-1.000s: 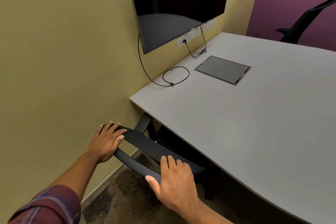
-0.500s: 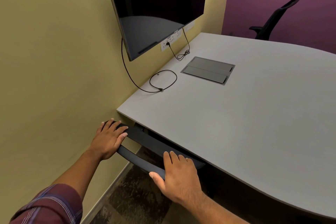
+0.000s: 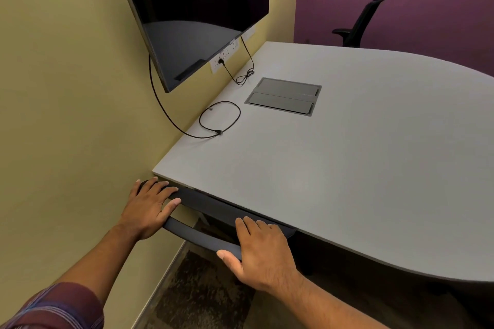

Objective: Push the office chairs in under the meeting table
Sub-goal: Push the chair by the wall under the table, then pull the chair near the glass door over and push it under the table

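Observation:
A black office chair (image 3: pixel 205 205) stands at the near left corner of the grey meeting table (image 3: pixel 347 168). Only the top of its backrest shows; the seat is hidden under the tabletop. My left hand (image 3: pixel 149 205) grips the left end of the backrest top, close to the wall. My right hand (image 3: pixel 262 246) grips the right end, fingers over the upper bar and thumb on the lower bar. The backrest top touches the table's edge. A second black office chair (image 3: pixel 366 19) stands at the far side by the purple wall, its backrest and one armrest above the tabletop.
A dark wall screen (image 3: pixel 197 8) hangs on the yellow wall to the left. Black cables (image 3: pixel 222 120) loop on the table below it. A grey cable box lid (image 3: pixel 283 96) is set in the tabletop. Patterned carpet (image 3: pixel 203 294) lies below my arms.
The chair has rolled forward under the table with both hands on its backrest. More of the backrest is now hidden by the tabletop, and its top has reached the edge.

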{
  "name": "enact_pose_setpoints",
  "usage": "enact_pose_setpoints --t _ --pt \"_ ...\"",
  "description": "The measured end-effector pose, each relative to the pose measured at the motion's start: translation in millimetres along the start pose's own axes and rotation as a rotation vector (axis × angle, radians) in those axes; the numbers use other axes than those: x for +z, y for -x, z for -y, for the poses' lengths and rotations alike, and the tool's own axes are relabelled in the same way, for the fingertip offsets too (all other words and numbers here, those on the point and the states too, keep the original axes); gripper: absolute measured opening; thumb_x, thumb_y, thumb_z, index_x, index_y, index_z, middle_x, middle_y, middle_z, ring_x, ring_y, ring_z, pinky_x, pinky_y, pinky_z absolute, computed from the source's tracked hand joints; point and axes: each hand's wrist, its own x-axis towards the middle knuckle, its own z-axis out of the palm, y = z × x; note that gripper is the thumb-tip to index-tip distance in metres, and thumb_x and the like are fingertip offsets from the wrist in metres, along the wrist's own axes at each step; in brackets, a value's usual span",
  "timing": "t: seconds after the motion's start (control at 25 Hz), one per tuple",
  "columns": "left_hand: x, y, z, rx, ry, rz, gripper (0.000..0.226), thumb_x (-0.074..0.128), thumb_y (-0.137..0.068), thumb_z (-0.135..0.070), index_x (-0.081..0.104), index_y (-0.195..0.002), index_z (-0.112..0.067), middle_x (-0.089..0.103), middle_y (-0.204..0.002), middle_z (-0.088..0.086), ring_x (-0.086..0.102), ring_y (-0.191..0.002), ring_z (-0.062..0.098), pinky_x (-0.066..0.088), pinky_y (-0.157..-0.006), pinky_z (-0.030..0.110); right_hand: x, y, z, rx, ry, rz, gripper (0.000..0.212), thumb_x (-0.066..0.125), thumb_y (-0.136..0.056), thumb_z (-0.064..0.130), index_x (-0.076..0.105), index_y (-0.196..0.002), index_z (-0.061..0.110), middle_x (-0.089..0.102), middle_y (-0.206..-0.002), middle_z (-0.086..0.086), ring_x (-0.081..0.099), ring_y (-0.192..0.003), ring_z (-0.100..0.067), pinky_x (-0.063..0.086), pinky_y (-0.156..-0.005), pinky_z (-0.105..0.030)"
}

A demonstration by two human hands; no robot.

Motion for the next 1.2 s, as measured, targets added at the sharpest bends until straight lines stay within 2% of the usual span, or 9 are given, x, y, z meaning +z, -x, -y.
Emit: enact_pose_setpoints --t 0.24,0.4,0.48,0.56,0.64,0.84,1.0,1.08,1.2 --pt "-10.1 -5.2 -1.7 0.066 -0.022 0.076 0.105 -0.004 -0.097 -0.086 0.063 -0.15 -0.025 0.062 -0.155 0.005 0.045 -0.153 0.029 0.013 -0.133 0.053 -4.2 5.0 2.2 0.046 -0.054 -0.043 0.092 0.019 -0.101 0.083 0.044 -0.156 0.013 0.058 -0.152 -0.009 0.059 -0.132 -0.029 0.048 -0.11 -0.051" --pt "-20.3 -14.7 -6.8 0.133 -0.005 0.188 0.116 -0.006 -0.088 -0.096 0.052 -0.16 -0.025 0.048 -0.168 0.005 0.027 -0.164 0.026 0.01 -0.136 0.047 -11.4 3.5 -0.5 0.098 -0.149 -0.061 0.086 0.022 -0.103 0.079 0.033 -0.162 0.017 0.046 -0.164 -0.005 0.041 -0.149 -0.024 0.018 -0.13 -0.05" --pt "-26.9 -24.5 -26.4 0.191 0.021 0.218 0.121 -0.009 -0.083 -0.099 0.045 -0.164 -0.026 0.04 -0.174 0.005 0.018 -0.167 0.023 0.005 -0.136 0.045 -15.6 9.4 -14.9 0.196 -0.205 -0.078 0.09 0.019 -0.103 0.08 0.025 -0.167 0.017 0.034 -0.173 -0.006 0.028 -0.159 -0.022 0.003 -0.133 -0.049" --pt "-31.6 -36.7 -46.4 0.22 0.045 0.249 0.127 -0.013 -0.079 -0.101 0.04 -0.167 -0.026 0.035 -0.177 0.004 0.015 -0.168 0.021 0.002 -0.137 0.043 -15.7 14.1 -34.9 0.293 -0.234 -0.063 0.096 0.009 -0.099 0.082 0.019 -0.17 0.018 0.024 -0.177 -0.005 0.018 -0.163 -0.021 -0.004 -0.133 -0.048" --pt "-33.4 -49.1 -79.9 0.294 0.054 0.231 0.129 -0.014 -0.078 -0.101 0.036 -0.169 -0.025 0.032 -0.178 0.004 0.013 -0.168 0.02 0.001 -0.137 0.041 -16.5 30.2 -60.6 0.408 -0.239 -0.104 0.101 0.003 -0.094 0.082 0.015 -0.171 0.018 0.019 -0.179 -0.005 0.014 -0.164 -0.02 -0.005 -0.132 -0.046" --pt "-28.1 -76.3 -183.1 0.489 0.078 0.188 0.122 -0.007 -0.085 -0.098 0.029 -0.172 -0.021 0.024 -0.181 0.003 0.003 -0.169 0.018 -0.003 -0.138 0.041 -29.1 85.9 -125.4 0.622 -0.122 -0.165 0.091 0.009 -0.102 0.076 0.003 -0.171 0.017 0.002 -0.181 -0.005 0.002 -0.166 -0.021 -0.011 -0.128 -0.041" --pt "-24.2 -90.9 -284.7 0.652 0.128 0.154 0.122 -0.013 -0.085 -0.096 0.027 -0.173 -0.021 0.021 -0.182 0.002 -0.001 -0.17 0.017 -0.005 -0.138 0.04 -52.6 149.1 -166.7 0.761 -0.035 -0.186 0.088 0.01 -0.106 0.074 -0.005 -0.17 0.015 -0.006 -0.18 -0.006 -0.006 -0.166 -0.021 -0.011 -0.132 -0.045" --pt "-16.3 -88.7 -362.9 0.78 0.141 0.117 0.122 -0.013 -0.086 -0.095 0.027 -0.173 -0.02 0.02 -0.182 0.002 -0.002 -0.169 0.016 -0.006 -0.137 0.039 -71.5 200.7 -191.6 0.891 -0.005 -0.236 0.089 0.008 -0.106 0.074 -0.005 -0.17 0.014 -0.007 -0.18 -0.007 -0.007 -0.166 -0.022 -0.01 -0.132 -0.047" --pt "-19.0 -76.0 -436.8 0.876 0.207 0.131 0.121 -0.011 -0.086 -0.096 0.027 -0.172 -0.02 0.019 -0.182 0.002 -0.004 -0.169 0.015 -0.006 -0.137 0.039 -91.3 249.6 -215.0 1.03 0.072 -0.304 0.094 0.002 -0.102 0.076 0.0 -0.17 0.011 0.0 -0.18 -0.01 -0.001 -0.166 -0.026 -0.004 -0.133 -0.051"
